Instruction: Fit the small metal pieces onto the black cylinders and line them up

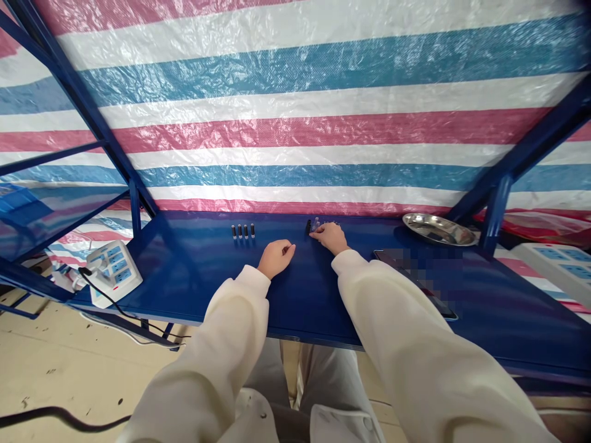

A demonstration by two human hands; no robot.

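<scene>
My left hand (276, 256) rests on the blue shelf (194, 271) with its fingers curled in; whether it holds anything is hidden. My right hand (329, 236) lies further back, fingers closed around small clear and dark pieces (312, 225) near the back edge. Several small dark cylinders (242, 231) stand upright in a row to the left of both hands. Both arms wear cream sleeves.
A round metal dish (438, 229) sits at the back right by a blue upright (495, 215). A dark phone (418, 280) lies right of my right arm. A white power strip (113, 271) with a black cable sits at the shelf's left end. A striped tarp (295, 111) hangs behind.
</scene>
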